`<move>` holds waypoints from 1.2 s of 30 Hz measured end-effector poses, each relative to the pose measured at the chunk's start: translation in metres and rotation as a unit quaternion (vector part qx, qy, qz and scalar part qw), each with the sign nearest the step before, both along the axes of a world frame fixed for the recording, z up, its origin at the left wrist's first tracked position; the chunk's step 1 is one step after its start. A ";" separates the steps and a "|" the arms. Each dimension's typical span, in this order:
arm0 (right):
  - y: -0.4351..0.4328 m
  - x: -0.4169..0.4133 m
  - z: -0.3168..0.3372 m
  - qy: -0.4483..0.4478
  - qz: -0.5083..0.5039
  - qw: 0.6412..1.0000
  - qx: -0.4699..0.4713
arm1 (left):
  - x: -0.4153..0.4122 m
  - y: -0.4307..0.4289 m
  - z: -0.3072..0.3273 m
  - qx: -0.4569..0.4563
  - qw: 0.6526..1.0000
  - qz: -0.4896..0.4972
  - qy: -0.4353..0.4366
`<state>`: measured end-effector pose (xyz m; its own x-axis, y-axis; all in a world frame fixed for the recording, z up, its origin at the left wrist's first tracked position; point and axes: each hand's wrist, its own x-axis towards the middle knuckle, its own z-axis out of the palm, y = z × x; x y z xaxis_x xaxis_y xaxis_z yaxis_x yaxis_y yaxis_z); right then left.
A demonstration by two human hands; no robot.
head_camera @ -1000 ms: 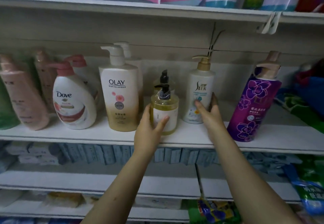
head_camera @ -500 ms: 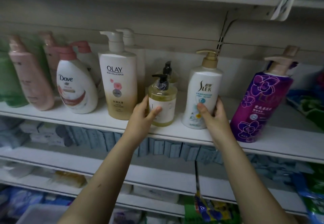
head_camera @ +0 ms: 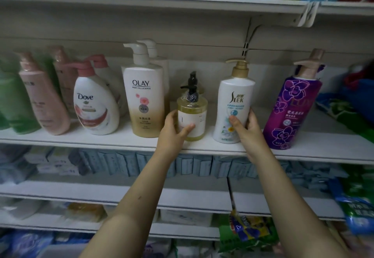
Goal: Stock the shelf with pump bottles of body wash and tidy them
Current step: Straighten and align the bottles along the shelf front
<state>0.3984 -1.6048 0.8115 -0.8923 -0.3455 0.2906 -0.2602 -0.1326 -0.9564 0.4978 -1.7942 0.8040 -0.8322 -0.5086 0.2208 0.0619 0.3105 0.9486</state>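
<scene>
Left hand (head_camera: 172, 132) grips the amber pump bottle (head_camera: 192, 107), right hand (head_camera: 250, 134) the white Slek bottle (head_camera: 236, 96); a hasty shove could topple either.

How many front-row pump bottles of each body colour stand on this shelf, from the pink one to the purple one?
Pink: 1, the pink bottle
White: 2, the Dove bottle and the Slek bottle
White fading to gold: 1, the Olay bottle
Clear amber: 1, the amber bottle
Purple: 1, the purple bottle
Total: 6
</scene>
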 end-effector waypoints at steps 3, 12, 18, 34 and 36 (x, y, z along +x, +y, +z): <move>-0.002 0.003 0.004 -0.006 -0.010 1.000 0.010 | -0.001 -0.002 0.003 0.010 1.000 -0.017 -0.005; -0.001 0.010 0.012 -0.049 -0.010 0.997 0.052 | -0.001 0.000 -0.001 -0.003 0.999 -0.036 0.001; 0.011 0.036 0.005 -0.083 -0.024 0.996 0.036 | 0.021 0.017 -0.017 -0.065 0.997 0.024 0.025; 0.102 0.045 0.006 -0.095 -0.172 0.981 -0.011 | 0.020 0.086 0.016 -0.032 0.994 -0.076 0.069; 0.112 0.038 0.008 -0.075 -0.205 0.976 -0.005 | 0.011 0.093 0.018 -0.010 0.994 -0.083 0.065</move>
